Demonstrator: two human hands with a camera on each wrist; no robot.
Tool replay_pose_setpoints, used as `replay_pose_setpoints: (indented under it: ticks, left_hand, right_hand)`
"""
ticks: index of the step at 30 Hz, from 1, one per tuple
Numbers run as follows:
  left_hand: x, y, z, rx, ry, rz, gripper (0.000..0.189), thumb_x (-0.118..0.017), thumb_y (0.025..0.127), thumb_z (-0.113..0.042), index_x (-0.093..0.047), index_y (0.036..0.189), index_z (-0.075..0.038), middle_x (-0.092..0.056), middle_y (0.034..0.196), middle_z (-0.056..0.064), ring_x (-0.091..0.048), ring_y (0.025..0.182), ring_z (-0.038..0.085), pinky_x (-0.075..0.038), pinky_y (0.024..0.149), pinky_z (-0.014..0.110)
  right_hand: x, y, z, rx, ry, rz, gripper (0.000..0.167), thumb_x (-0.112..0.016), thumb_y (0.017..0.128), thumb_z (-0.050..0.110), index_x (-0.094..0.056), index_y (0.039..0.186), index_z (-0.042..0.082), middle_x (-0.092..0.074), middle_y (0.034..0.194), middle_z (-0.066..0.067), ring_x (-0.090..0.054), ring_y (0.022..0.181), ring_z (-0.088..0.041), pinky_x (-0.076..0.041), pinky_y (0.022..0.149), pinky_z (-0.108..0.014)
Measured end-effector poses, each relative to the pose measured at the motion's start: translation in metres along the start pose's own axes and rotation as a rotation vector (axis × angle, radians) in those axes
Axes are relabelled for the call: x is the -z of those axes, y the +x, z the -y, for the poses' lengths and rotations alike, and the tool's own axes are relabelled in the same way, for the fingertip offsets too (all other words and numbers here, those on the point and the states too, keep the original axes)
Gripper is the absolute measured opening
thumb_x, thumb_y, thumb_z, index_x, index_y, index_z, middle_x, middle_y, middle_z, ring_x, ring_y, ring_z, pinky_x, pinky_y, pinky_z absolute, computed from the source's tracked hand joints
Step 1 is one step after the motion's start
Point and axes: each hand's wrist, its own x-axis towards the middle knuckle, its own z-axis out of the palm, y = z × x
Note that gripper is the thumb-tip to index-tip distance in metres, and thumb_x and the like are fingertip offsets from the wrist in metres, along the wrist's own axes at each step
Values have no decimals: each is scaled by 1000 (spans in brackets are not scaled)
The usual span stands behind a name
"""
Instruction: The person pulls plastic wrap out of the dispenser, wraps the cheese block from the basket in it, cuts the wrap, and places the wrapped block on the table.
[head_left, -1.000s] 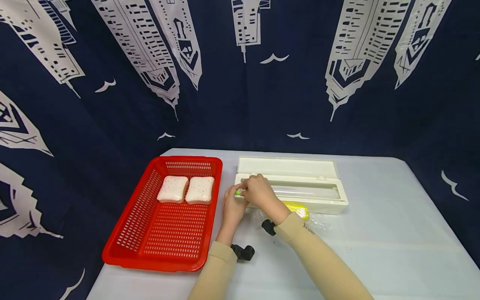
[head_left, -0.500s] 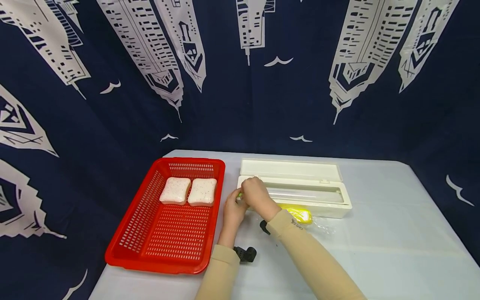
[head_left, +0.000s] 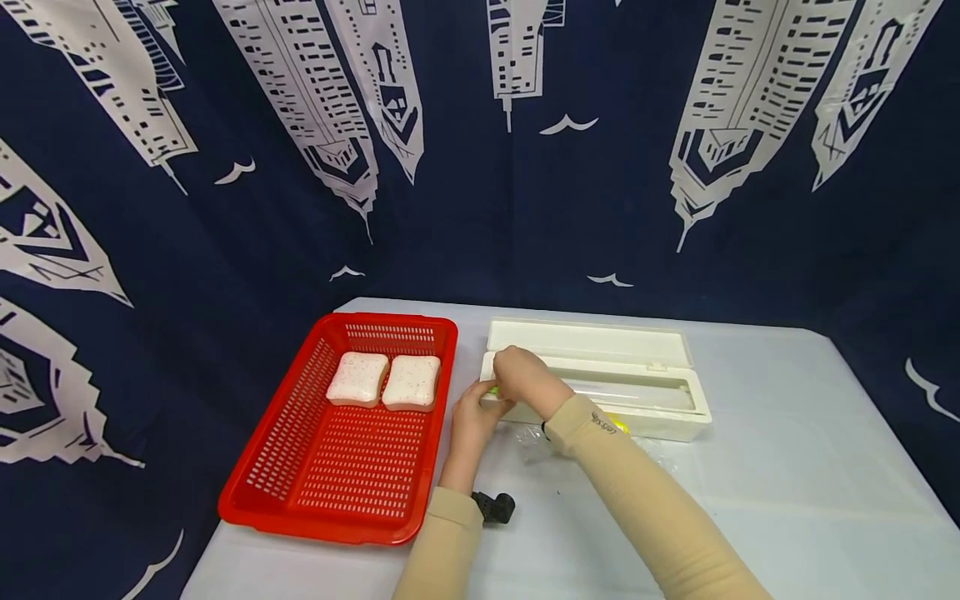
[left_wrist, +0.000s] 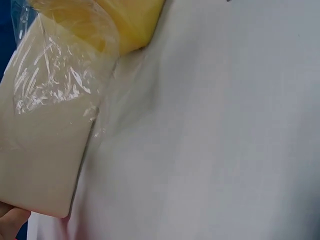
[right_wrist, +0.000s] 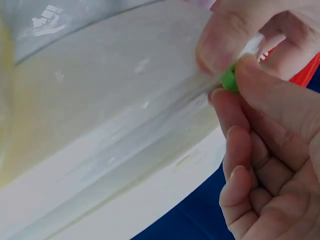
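A long cream cling film dispenser (head_left: 600,414) stands with its lid (head_left: 592,337) raised and a clear roll (head_left: 630,393) inside. My left hand (head_left: 472,421) grips its left end, a finger (left_wrist: 12,222) at the box's edge in the left wrist view. Reaching over from the right, my right hand (head_left: 527,379) works at the same corner. Thumb and forefinger of that hand pinch a small green piece (right_wrist: 230,80) there. The left thumb (right_wrist: 220,45) lies against the box beside the green piece in the right wrist view. Most of the green piece is hidden by fingers.
A red perforated basket (head_left: 337,517) at the left holds two bread-slice-shaped pieces (head_left: 411,383). Clear plastic wrap (left_wrist: 55,75) and a yellow object (left_wrist: 135,20) lie before the dispenser. A dark blue patterned curtain (head_left: 465,208) hangs behind the white table (head_left: 750,517).
The view has shifted slightly. My right hand has turned, with its wrist and sleeve now lying across the yellow object. The left hand stays at the dispenser's left end.
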Motion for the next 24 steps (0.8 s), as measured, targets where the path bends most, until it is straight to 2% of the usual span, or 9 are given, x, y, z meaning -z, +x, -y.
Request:
replay_pose_setpoints:
  ticks: [4, 8, 13, 17, 20, 24]
  left_hand:
    - [1, 1, 2, -11, 9, -2, 33, -83, 78, -23, -75, 109, -15, -71, 117, 8, -65, 107, 32, -50, 94, 48]
    - [2, 2, 3, -1, 9, 5, 34, -83, 78, -22, -75, 110, -16, -71, 120, 8, -64, 110, 32, -49, 96, 48]
    - [2, 0, 3, -6, 14, 6, 33, -83, 77, -20, -76, 109, -15, -70, 121, 9, -64, 109, 33, -50, 94, 49]
    - [-1, -2, 3, -13, 13, -3, 32, -83, 77, -18, -76, 108, -14, -70, 120, 10, -65, 108, 34, -50, 93, 50]
    - [-2, -2, 4, -33, 12, -10, 33, -84, 77, -18, -76, 108, -13, -69, 124, 12, -64, 112, 35, -50, 96, 48]
    - [0, 0, 4, -51, -2, -33, 34, -85, 75, -18, -77, 107, -13, -64, 131, 15, -62, 119, 35, -48, 100, 47]
  right_hand:
    - [3, -3, -1, 12, -22, 16, 12, -76, 69, -4, -67, 68, 4, -72, 80, -13, -48, 62, -17, -56, 72, -37]
    - [4, -4, -3, 47, -43, 27, 11, -76, 69, -5, -68, 71, 3, -73, 82, -14, -54, 65, -19, -57, 74, -38]
    - [2, -4, -6, 54, -64, 55, 9, -77, 73, -1, -69, 73, 3, -72, 82, -12, -62, 69, -21, -57, 78, -38]
    - [3, -6, -10, 73, -80, 71, 8, -78, 73, 2, -70, 73, 3, -72, 81, -11, -63, 69, -21, -57, 77, -38]
    - [6, -11, -18, 73, -89, 80, 9, -77, 71, -1, -69, 71, 3, -71, 77, -10, -59, 65, -20, -56, 72, -37]
    - [12, -23, -42, 13, -68, 132, 16, -78, 72, -1, -66, 66, 6, -67, 71, -4, -54, 62, -16, -53, 66, -33]
